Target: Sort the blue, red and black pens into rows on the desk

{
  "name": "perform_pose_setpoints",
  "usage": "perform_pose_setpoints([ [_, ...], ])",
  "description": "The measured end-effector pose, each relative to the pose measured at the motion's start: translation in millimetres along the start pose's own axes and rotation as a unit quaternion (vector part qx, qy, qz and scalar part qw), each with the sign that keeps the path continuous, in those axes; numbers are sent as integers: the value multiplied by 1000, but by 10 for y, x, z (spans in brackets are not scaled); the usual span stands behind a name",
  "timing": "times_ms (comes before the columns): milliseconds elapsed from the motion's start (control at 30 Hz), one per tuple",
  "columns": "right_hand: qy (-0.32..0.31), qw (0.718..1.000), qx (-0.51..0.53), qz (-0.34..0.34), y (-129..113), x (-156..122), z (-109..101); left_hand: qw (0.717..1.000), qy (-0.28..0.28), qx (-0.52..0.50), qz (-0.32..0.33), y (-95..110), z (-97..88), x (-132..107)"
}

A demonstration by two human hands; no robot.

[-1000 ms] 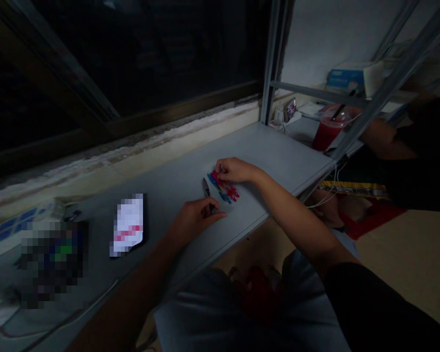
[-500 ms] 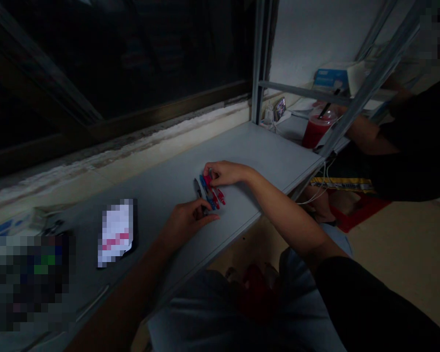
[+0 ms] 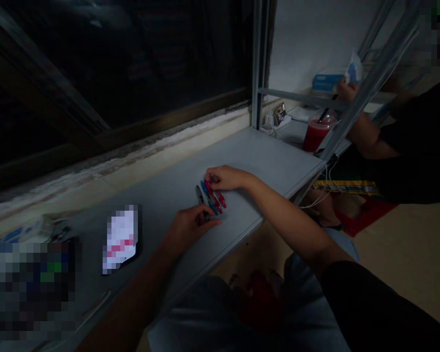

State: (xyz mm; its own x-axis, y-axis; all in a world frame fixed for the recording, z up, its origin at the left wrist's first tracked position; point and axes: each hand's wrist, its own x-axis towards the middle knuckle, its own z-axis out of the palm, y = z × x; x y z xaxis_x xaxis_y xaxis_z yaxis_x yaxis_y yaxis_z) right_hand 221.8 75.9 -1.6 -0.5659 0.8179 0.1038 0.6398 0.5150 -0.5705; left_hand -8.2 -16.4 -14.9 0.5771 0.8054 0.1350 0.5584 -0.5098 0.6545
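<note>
Head view shows our right hand (image 3: 227, 177) and left hand (image 3: 188, 226) on the grey counter (image 3: 275, 156), with the pens (image 3: 213, 195) between them. A second ago the red and blue pens lay fanned out and the dark pen (image 3: 201, 199) sat a little apart. Now they are drawn into a tighter bunch, with the dark pen just beside the blue ones on the left. We judge the gathering well along, since only the near tips still splay.

Our right grip is curled closed over the far ends of the pens and presses them to the counter. Our left fingertips lie at the near end of the dark pen. In this dim light we cannot tell whether that grip pinches it or only rests on it.

Beyond the metal post, a co-worker's hand (image 3: 342, 90) has risen and now holds a white packet (image 3: 354, 66).

As for containers, a clear lidded cup (image 3: 315, 137) stands on the neighbouring surface, filled most of the way with a red drink, a dark straw through its lid. A blue box (image 3: 326, 80) sits behind it, and we cannot see what it holds.
</note>
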Motion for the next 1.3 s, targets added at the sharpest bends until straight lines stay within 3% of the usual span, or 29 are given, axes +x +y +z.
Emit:
perform_pose_setpoints([
  [567,-19,998,57,-21,-3,3,-22,1000,-12,2,12,-5,-11,35],
  [1000,0,1000,-6,-2,-1,-25,-14,1000,-12,-3,4,-36,2,38],
  [1300,-24,999,34,-11,-23,-26,-35,1000,-7,-14,-16,-12,-9,20],
])
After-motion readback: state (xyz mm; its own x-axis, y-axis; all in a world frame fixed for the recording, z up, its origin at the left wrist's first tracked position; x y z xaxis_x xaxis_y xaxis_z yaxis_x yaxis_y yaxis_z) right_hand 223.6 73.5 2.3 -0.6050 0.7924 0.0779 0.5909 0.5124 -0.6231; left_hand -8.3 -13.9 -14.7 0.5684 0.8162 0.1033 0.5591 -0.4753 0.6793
